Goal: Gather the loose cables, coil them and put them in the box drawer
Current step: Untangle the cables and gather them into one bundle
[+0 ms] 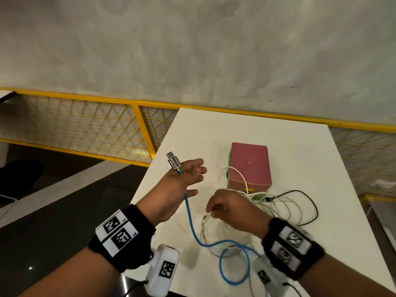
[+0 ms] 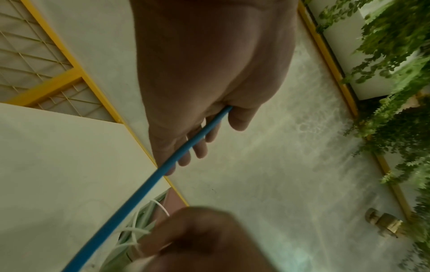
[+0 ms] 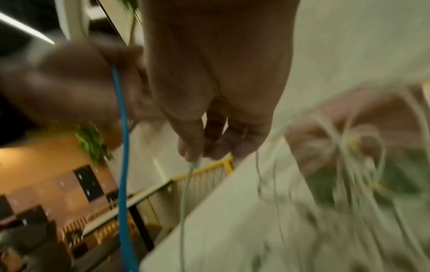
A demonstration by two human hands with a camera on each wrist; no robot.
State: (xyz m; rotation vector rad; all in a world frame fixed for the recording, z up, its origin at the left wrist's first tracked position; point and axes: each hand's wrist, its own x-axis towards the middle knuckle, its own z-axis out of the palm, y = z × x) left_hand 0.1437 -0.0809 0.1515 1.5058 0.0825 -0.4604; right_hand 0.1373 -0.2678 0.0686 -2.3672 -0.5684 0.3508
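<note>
Meanwhile, the left hand (image 1: 182, 181) pinches the blue cable (image 1: 194, 230) near its plug, lifting it clear, while the right hand (image 1: 231, 207) pinches a white cable (image 1: 203, 224) from the tangle on the bench (image 1: 310, 157) beside the pink box (image 1: 249, 166).

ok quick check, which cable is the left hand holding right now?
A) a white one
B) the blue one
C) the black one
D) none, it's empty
B: the left hand grips the blue cable near its metal plug, which sticks up past the thumb; the left wrist view shows the same cable running out from under the thumb. The right hand pinches a white cable.
</note>
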